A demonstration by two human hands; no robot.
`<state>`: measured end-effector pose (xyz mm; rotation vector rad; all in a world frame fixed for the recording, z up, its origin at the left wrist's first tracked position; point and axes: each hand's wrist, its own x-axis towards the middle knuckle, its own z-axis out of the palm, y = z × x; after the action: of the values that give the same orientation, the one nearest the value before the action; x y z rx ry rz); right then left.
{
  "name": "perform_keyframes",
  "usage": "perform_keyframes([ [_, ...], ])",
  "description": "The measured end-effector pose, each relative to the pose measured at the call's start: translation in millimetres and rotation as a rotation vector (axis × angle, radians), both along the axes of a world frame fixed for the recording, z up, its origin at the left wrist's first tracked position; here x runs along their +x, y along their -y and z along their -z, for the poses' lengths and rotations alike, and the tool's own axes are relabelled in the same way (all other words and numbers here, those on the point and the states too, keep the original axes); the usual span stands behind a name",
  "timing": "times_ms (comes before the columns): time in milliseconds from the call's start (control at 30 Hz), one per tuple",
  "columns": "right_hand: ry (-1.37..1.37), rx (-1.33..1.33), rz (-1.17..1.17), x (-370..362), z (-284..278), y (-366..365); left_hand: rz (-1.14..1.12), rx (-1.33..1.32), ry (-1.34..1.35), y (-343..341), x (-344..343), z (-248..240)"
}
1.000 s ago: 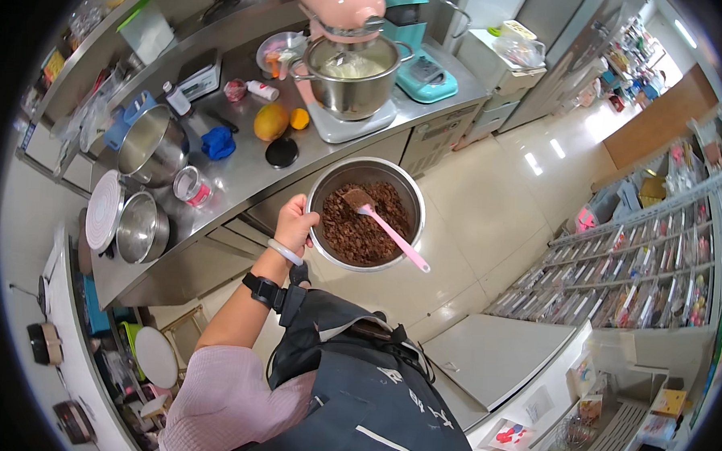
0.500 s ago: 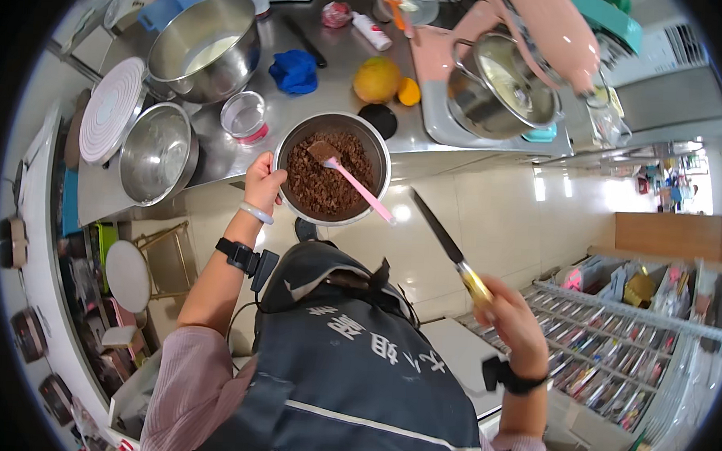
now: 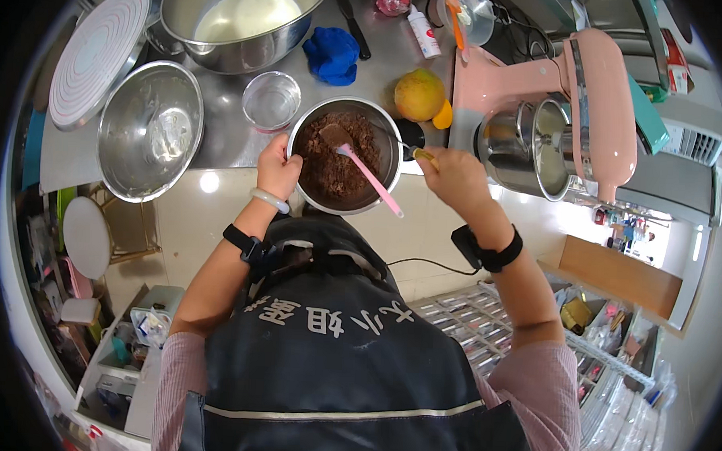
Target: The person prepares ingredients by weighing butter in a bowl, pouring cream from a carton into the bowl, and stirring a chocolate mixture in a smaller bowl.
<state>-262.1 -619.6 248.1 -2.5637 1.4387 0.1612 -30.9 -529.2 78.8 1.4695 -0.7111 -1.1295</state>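
Note:
My left hand [image 3: 280, 169] grips the left rim of a round metal bowl [image 3: 391, 178], thumb over the edge. The bowl holds a dark brown crumbly mixture [image 3: 339, 174]. A pink-handled spatula [image 3: 371, 180] rests in it, its brown-coated head in the crumbs and its handle crossing the near rim. My right hand [image 3: 461, 180] is closed round the gold handle of a long-bladed knife [image 3: 419, 153]. The thin blade reaches left over the bowl's right rim; whether its tip touches the mixture I cannot tell.
A clear cup [image 3: 271, 101], blue cloth [image 3: 331, 56], black-handled tool [image 3: 353, 24] and yellow-green round fruit [image 3: 420, 95] lie beyond the bowl. At left are an empty metal bowl [image 3: 151, 132], a large pot [image 3: 256, 56] and a turntable [image 3: 100, 57]. A pink stand mixer [image 3: 603, 115] stands right.
My right hand has swung the knife up and left from low on the right to the bowl's edge. The view has shifted nearer the counter. My left hand still grips the bowl.

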Motion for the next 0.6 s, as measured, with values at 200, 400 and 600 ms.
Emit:
perform_keyframes([
  [200,-0.049,0.17,-0.017,22,-4,37,-0.037,-0.083,0.253,4,0,6],
  [400,-0.165,0.257,-0.135,45,12,75,0.05,-0.064,0.349,8,4,-14],
  [600,-0.171,0.529,-0.396,57,36,135,0.039,-0.111,0.36,7,2,-1],
])
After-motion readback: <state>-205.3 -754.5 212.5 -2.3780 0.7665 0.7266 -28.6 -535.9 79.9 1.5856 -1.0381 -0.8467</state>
